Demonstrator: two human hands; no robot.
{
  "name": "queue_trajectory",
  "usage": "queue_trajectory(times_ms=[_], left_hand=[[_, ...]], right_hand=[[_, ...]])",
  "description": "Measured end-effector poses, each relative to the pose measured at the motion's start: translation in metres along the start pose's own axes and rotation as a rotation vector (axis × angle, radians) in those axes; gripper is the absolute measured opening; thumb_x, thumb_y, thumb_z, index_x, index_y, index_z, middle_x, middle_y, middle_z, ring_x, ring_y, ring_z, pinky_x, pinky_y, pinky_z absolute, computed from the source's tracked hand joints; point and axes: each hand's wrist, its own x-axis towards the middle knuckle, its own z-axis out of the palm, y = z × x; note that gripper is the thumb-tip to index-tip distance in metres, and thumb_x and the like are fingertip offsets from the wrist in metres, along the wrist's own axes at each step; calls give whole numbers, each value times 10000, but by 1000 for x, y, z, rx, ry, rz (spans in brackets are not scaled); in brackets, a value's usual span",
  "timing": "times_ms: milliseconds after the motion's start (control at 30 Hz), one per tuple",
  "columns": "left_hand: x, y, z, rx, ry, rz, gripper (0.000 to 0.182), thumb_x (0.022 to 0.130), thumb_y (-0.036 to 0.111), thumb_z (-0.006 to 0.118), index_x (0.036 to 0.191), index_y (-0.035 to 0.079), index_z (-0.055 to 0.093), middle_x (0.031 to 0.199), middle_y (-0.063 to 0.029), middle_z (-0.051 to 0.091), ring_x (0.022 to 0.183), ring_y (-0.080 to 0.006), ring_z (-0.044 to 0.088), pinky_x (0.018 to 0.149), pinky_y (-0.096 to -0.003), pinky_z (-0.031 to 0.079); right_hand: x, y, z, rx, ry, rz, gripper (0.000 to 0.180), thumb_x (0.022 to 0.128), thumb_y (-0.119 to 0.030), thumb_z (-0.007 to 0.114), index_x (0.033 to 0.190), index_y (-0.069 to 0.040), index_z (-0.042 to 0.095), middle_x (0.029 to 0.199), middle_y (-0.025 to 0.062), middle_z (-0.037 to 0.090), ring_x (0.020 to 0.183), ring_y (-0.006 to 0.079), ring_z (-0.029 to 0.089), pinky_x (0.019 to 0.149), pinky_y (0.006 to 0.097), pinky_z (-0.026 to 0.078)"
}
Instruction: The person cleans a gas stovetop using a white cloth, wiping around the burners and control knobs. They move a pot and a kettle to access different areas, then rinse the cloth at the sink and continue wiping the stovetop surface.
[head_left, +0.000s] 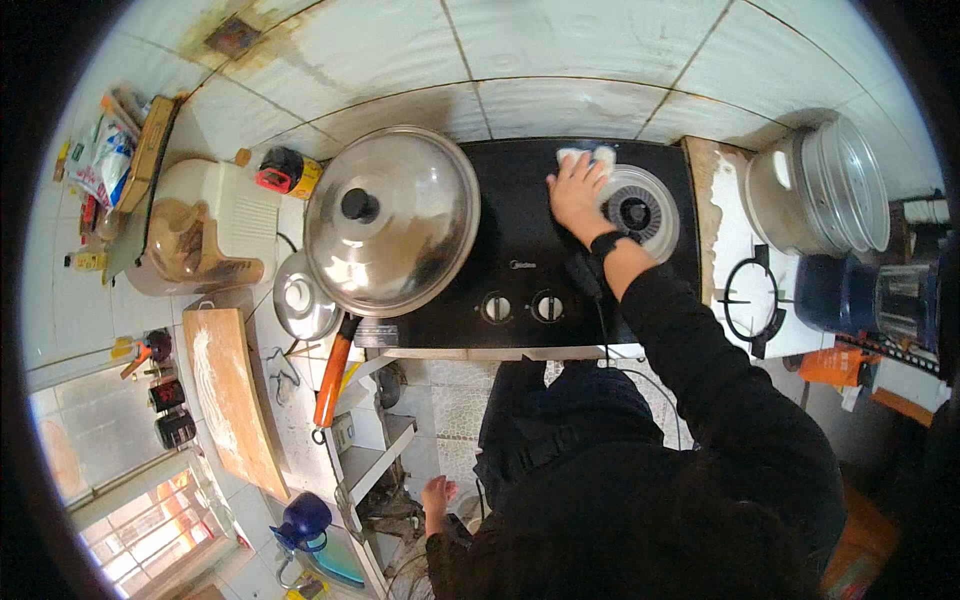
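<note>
Under the fingers of my right hand (579, 196) is a white cloth (604, 156), pressed on the black top of a gas cooktop (517, 217) near its back edge. The hand lies just left of the right burner (637, 213), whose pot support is off. A black band circles the wrist. My left hand (438, 495) hangs low beside my body, away from the cooktop, its fingers loosely curled; whether it holds anything is unclear. A large steel lid (405, 232) covers a pan on the left burner, with a wooden handle (333, 382) pointing towards me.
The loose pot support (752, 300) lies on the right counter, near stacked steel pots (817, 187) and a blue container (832, 292). On the left are a small lid (304, 297), a floured wooden board (232, 405) and a blue jug (306, 517). A cable crosses the cooktop's front edge.
</note>
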Motion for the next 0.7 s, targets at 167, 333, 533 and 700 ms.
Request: queue_trajectory(times_ms=[167,333,533,700], left_hand=[[-21,-49,-25,4,24,44,409,906,310,591,1183,14,539,978,-166,657,802,-272,661,703,-384,540],[1,-73,-45,120,-192,95,350,923,237,555,1148,-32,545,935,-164,667,779,-244,672,620,-341,539],[40,18,-60,263,-350,397,259,936,197,518,1086,-12,554,868,-144,669,701,-205,661,578,-322,535],[27,101,-6,218,-121,231,258,929,219,543,1056,-5,557,880,-134,651,704,-248,650,638,-350,553]], right_hand=[[44,-16,0,-66,36,86,566,960,-377,431,1439,-106,301,1507,193,185,1349,509,132,1042,653,158],[-1,2,-1,-163,104,-502,494,948,-333,460,1398,-139,399,1476,84,317,1331,377,293,1051,552,264],[-116,41,-33,39,184,-796,477,878,-267,558,1328,-124,491,1417,67,420,1288,329,388,1035,516,318],[-198,118,-73,126,-12,-778,504,833,-223,618,1311,-113,505,1426,66,398,1322,317,337,1051,506,311]])
